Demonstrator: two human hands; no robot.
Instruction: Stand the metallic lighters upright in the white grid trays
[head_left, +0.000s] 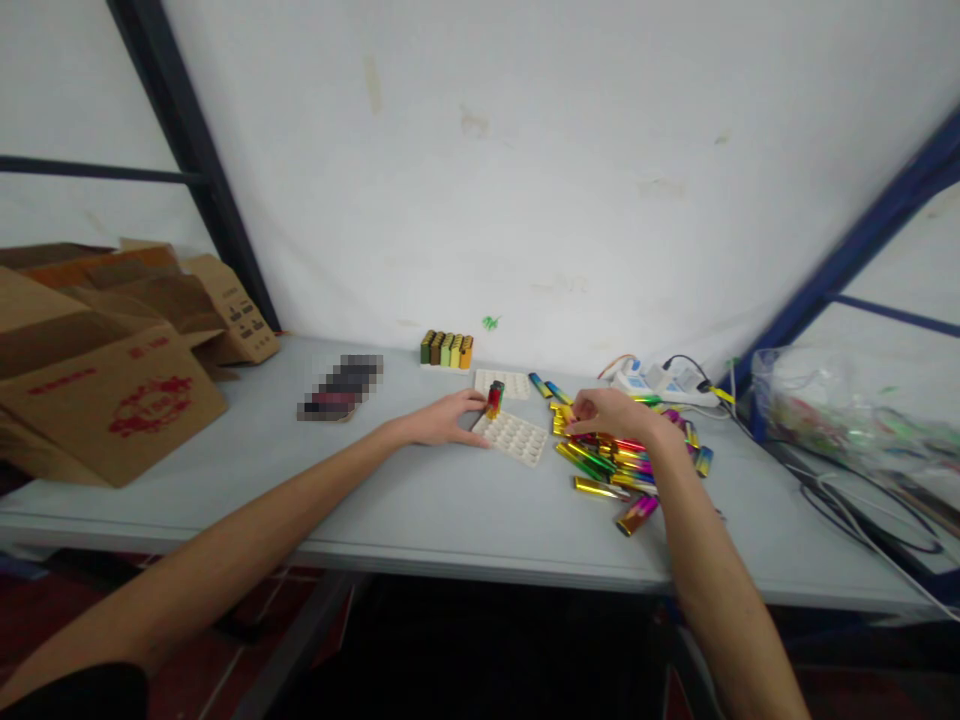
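Observation:
My left hand (pixel 442 418) is at the left end of a white tray with rows of round holes (pixel 517 440), thumb on its near edge and fingers on the far side. The hand appears to grip the tray's corner. Close to those fingertips a red and gold lighter with a dark top (pixel 495 398) stands upright at that end. My right hand (pixel 606 412) reaches into a heap of shiny multicoloured lighters (pixel 619 465), its fingers bent down and pinched together on a gold lighter (pixel 561 420). Its fingertips are partly hidden.
A second white holed tray (pixel 506 384) lies behind the first. A block of upright lighters (pixel 446 349) stands by the wall. Cardboard boxes (pixel 127 400) are at left, near a pixelated object (pixel 341 388). A power strip (pixel 660 380), cables and a plastic bag (pixel 825 400) occupy the right.

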